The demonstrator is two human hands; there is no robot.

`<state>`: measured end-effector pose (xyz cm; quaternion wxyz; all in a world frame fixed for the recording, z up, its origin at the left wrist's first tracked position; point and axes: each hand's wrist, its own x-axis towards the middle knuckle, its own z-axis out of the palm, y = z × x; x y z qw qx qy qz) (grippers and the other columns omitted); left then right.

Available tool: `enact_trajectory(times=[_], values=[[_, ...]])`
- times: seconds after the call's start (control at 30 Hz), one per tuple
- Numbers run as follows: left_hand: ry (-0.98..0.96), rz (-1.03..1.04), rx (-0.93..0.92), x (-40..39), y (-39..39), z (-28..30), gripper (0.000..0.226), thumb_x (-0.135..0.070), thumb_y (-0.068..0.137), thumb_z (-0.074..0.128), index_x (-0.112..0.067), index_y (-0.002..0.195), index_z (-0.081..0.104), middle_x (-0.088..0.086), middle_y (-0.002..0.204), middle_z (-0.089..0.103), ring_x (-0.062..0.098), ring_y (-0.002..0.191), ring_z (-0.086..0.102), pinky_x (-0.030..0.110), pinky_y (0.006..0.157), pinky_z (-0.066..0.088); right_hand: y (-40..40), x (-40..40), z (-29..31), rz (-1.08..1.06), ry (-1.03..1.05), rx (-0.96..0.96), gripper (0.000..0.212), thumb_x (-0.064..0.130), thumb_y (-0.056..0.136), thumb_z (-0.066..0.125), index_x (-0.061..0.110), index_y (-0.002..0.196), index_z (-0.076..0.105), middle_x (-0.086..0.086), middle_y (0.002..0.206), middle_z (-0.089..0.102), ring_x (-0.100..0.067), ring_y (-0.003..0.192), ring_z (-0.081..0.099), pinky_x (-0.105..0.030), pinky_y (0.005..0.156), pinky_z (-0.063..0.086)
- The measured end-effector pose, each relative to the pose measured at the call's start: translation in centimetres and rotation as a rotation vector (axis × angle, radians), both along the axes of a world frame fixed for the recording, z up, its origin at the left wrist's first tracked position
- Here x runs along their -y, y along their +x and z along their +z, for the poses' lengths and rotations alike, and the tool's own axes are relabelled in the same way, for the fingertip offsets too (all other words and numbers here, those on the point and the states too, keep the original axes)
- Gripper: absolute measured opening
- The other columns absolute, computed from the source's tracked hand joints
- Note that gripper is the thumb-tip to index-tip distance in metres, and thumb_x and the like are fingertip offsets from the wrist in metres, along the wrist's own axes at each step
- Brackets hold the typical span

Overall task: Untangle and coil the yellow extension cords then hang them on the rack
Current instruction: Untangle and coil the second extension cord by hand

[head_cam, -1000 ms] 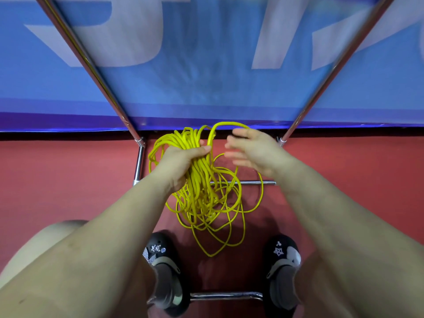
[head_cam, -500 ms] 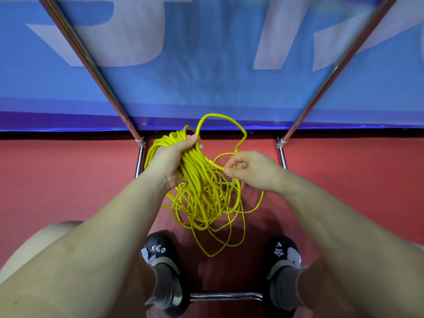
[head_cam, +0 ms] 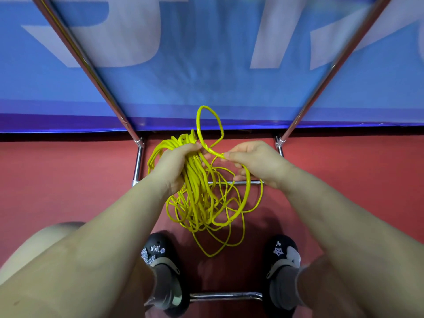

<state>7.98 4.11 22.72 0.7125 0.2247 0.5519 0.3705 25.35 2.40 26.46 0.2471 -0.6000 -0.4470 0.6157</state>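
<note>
The left hand (head_cam: 176, 166) grips the yellow extension cord bundle (head_cam: 199, 193), hanging lengthwise above the red floor (head_cam: 68, 180); the right hand (head_cam: 254, 161), just right of it, pinches a loose loop (head_cam: 207, 125)

No word, number or brand can be read. The blue banner (head_cam: 206, 65) behind the metal rack (head_cam: 91, 72) carries large pale letter shapes, but they are cut off by the top edge and crossed by the rack's slanted poles, so no letter can be made out for sure. Below the banner, the black shoes (head_cam: 160, 255) bear small white charms, one a star, with no writing on them that can be told.
</note>
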Motion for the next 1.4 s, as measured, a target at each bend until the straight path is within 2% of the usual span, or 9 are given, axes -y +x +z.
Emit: enact_trajectory(times=[0.2, 0.37, 0.53, 0.73, 0.83, 1.0, 1.13, 1.3, 1.4], values=[[0.051, 0.014, 0.062, 0.2, 0.4, 0.5, 0.016, -0.019, 0.086, 0.061, -0.008, 0.077, 0.069, 0.005, 0.071, 0.067, 0.019, 0.062, 0.059, 0.025, 0.051, 0.052, -0.3, -0.1, -0.7, 0.07, 0.023, 0.062, 0.012, 0.012, 0.089, 0.06, 0.008, 0.079, 0.064, -0.001, 0.059, 0.04, -0.001, 0.036, 0.042, -0.022, 0.05, 0.053], [-0.002, 0.066, 0.083, -0.2, 0.5, 0.4, 0.02, -0.019, 0.091, 0.057, -0.008, 0.074, 0.059, 0.001, 0.058, 0.062, 0.016, 0.058, 0.062, 0.026, 0.052, 0.053, -0.2, 0.3, -1.0, 0.215, 0.054, 0.061, 0.013, 0.019, 0.089, 0.06, 0.008, 0.091, 0.066, 0.003, 0.065, 0.051, -0.01, 0.062, 0.047, -0.038, 0.071, 0.047], [-0.083, 0.156, 0.127, -0.6, 0.0, 0.6, 0.025, -0.021, 0.093, 0.053, -0.013, 0.07, 0.055, -0.004, 0.052, 0.054, 0.012, 0.051, 0.056, 0.028, 0.059, 0.048, -0.3, 0.8, -0.7, 0.426, -0.07, 0.023, 0.005, 0.019, 0.092, 0.055, 0.017, 0.092, 0.06, -0.008, 0.098, 0.062, -0.014, 0.091, 0.054, -0.024, 0.078, 0.046], [-0.097, 0.352, 0.204, -1.2, -1.2, 1.3, 0.03, -0.024, 0.097, 0.049, -0.014, 0.069, 0.054, -0.007, 0.048, 0.053, 0.008, 0.046, 0.059, 0.032, 0.07, 0.047, 0.6, 1.1, -0.4, 0.369, -0.216, -0.237, 0.018, 0.012, 0.095, 0.046, 0.015, 0.077, 0.047, 0.004, 0.057, 0.049, -0.01, 0.055, 0.055, -0.023, 0.065, 0.05], [-0.066, 0.443, 0.177, -1.5, -1.6, 1.6, 0.026, -0.022, 0.096, 0.051, -0.015, 0.072, 0.054, -0.008, 0.046, 0.054, 0.006, 0.045, 0.06, 0.027, 0.064, 0.048, 1.8, 1.1, -1.3, 0.479, -0.12, 0.091, 0.023, 0.026, 0.092, 0.054, 0.014, 0.072, 0.053, -0.003, 0.06, 0.045, -0.014, 0.054, 0.044, -0.018, 0.056, 0.042], [0.02, 0.524, 0.257, -2.4, -3.4, 2.0, 0.023, -0.02, 0.096, 0.049, -0.016, 0.074, 0.052, -0.006, 0.049, 0.055, 0.01, 0.059, 0.066, 0.031, 0.072, 0.049, 4.7, 2.1, -3.5, 0.84, -0.204, 0.692, 0.037, 0.042, 0.092, 0.051, 0.01, 0.09, 0.068, 0.002, 0.088, 0.067, -0.013, 0.086, 0.058, -0.023, 0.081, 0.043], [0.036, 0.534, 0.313, -2.5, -3.9, 2.6, 0.014, -0.014, 0.097, 0.046, -0.014, 0.086, 0.055, -0.003, 0.062, 0.07, 0.014, 0.074, 0.068, 0.035, 0.078, 0.05, 6.6, 1.7, -4.5, 0.606, -0.175, 0.611, 0.016, 0.019, 0.093, 0.052, 0.01, 0.084, 0.062, -0.006, 0.09, 0.068, -0.028, 0.094, 0.064, -0.038, 0.093, 0.048], [0.029, 0.46, 0.358, -2.2, -3.8, 2.8, 0.01, -0.008, 0.095, 0.049, -0.011, 0.089, 0.056, -0.002, 0.073, 0.072, 0.005, 0.052, 0.06, 0.018, 0.059, 0.051, 6.2, 0.8, -3.2, 0.218, -0.108, 0.362, 0.011, 0.017, 0.096, 0.05, 0.011, 0.087, 0.053, -0.008, 0.08, 0.067, -0.014, 0.054, 0.063, -0.019, 0.05, 0.05], [0.024, 0.36, 0.337, -1.8, -3.0, 2.9, 0.014, -0.01, 0.093, 0.051, -0.011, 0.083, 0.06, -0.004, 0.068, 0.069, 0.004, 0.052, 0.056, 0.016, 0.059, 0.05, 5.3, 0.3, -2.2, 0.018, -0.088, 0.205, 0.006, 0.019, 0.095, 0.052, 0.012, 0.094, 0.053, -0.006, 0.078, 0.067, -0.009, 0.048, 0.065, -0.021, 0.053, 0.053]])
